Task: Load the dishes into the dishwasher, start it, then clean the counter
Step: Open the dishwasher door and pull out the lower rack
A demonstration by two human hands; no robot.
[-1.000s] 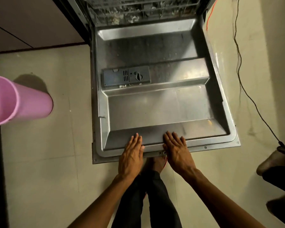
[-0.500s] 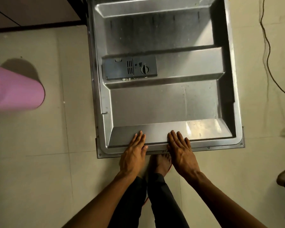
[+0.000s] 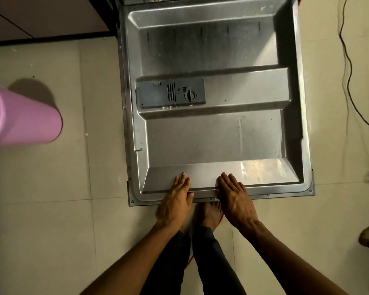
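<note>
Hands first: I see my left hand (image 3: 176,200) and right hand (image 3: 234,198) flat, fingers straight, pressing the near edge of the dishwasher door (image 3: 211,141), which lies open above the floor (image 3: 51,209).

head view, looking steeply down, close over dishwasher door (image 3: 213,143)

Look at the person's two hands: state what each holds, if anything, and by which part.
Neither grips anything. The left hand and right hand lie flat, fingers straight, on the near edge of the open dishwasher door.
</note>
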